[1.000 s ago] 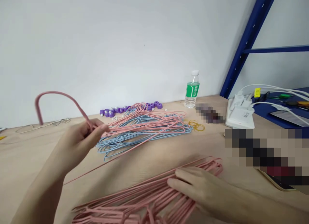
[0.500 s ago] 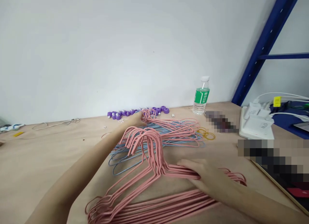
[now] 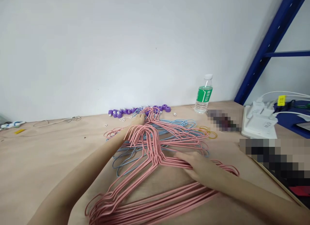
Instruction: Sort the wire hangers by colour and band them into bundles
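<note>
Left hand [image 3: 138, 120] near the table's [image 3: 36, 160] back edge, fingers hidden at the hooks [image 3: 150, 112], grip unclear. Pink wire hangers [image 3: 153, 154] run lengthwise back-to-front, hooks nearest that hand; right hand [image 3: 201, 168] lies flat across them, fingers loosely spread.

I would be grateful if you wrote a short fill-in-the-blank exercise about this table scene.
The right hand rests on wire hangers coloured ____. Beneath them lie other hangers coloured ____. The left hand is nearest the hangers' ____, by the purple discs. The plastic bottle has a ____ label.

pink; blue; hooks; green
</note>
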Tool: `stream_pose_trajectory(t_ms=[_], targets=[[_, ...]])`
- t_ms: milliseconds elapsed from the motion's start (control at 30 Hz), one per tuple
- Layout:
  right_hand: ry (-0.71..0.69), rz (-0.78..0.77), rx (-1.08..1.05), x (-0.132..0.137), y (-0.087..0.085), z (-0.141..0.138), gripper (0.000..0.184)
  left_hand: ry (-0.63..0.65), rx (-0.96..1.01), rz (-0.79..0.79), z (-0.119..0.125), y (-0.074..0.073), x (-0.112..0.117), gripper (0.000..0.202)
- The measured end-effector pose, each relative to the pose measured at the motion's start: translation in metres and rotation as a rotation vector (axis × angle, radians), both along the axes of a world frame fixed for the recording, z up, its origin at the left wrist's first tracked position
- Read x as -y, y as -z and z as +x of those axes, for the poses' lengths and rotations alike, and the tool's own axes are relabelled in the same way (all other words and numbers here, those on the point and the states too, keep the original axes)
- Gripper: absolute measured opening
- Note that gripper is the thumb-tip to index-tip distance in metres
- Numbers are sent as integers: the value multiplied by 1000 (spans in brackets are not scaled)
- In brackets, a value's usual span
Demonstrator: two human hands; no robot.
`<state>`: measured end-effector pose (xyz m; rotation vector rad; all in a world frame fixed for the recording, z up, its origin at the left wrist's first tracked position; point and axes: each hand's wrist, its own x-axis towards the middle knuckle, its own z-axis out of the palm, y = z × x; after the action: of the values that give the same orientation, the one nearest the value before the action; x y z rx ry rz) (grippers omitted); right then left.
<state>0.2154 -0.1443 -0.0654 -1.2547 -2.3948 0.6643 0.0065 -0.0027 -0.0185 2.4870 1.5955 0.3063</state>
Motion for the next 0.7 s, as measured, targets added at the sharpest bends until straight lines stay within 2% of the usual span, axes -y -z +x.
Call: stream_pose_trajectory(t_ms=[167,233,333,433,533,600,633,700], targets=[[21,-78,91,-2,-3,-5,40,70,-76,-64,-6,3,-5,31],[3,-105,128,-4,-3,-8,38,94,-92,-94,-10,1,-7,40],[-90,-108,162,-11,-2,-12,37,132,-87,-143,-17,-12,-11,53],[-180,-87,199,-19,-1,-17,38,117,-62,-134,-26,-34,-6,43],[-183,-61,219,-23,0,-19,39,-11,-35,5,-37,-53,23,28],[-176,-32,212,-24,1,-18,42,-116,-55,58,-44,-57,57,33],[-176,-14,204,-24,2,-18,43,-154,-87,27,-46,-56,77,40],[-177,22,173,-24,4,-16,43,-227,-231,-269,-49,-48,114,47]])
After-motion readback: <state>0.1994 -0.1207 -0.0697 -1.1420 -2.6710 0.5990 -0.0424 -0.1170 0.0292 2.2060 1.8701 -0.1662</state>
